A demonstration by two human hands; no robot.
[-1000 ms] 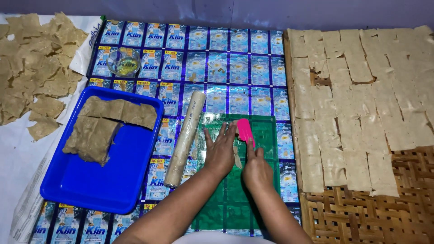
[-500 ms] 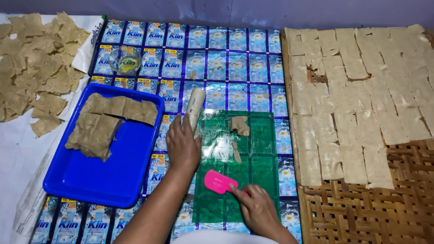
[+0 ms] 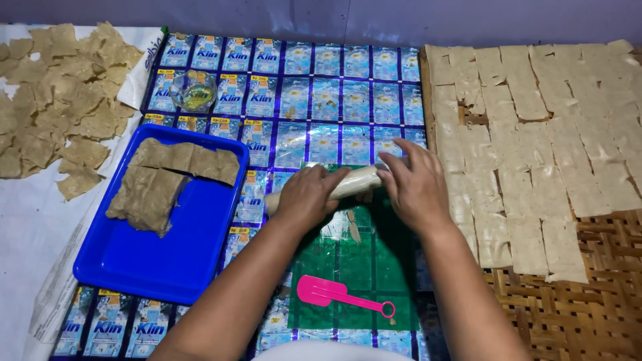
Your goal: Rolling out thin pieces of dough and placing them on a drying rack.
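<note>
My left hand (image 3: 306,195) and my right hand (image 3: 414,185) both press on a pale rolling pin (image 3: 358,181) that lies crosswise over a green plastic sheet (image 3: 364,264). A small scrap of brown dough (image 3: 352,226) sits on the sheet just below the pin. A pink spatula (image 3: 334,293) rests on the near part of the sheet, apart from both hands. To the left, a blue tray (image 3: 154,261) holds flat slabs of brown dough (image 3: 167,180).
A mat of shiny blue sachets (image 3: 321,87) covers the work surface, with a small glass bowl of oil (image 3: 193,90) at the back left. Dried brown pieces (image 3: 57,93) lie on white sheeting far left. Pale dough rectangles (image 3: 535,134) cover a woven rack (image 3: 582,314) at right.
My right hand put the pink spatula down on the green sheet. My left hand took the rolling pin from beside the tray, and both hands now hold it across the sheet.
</note>
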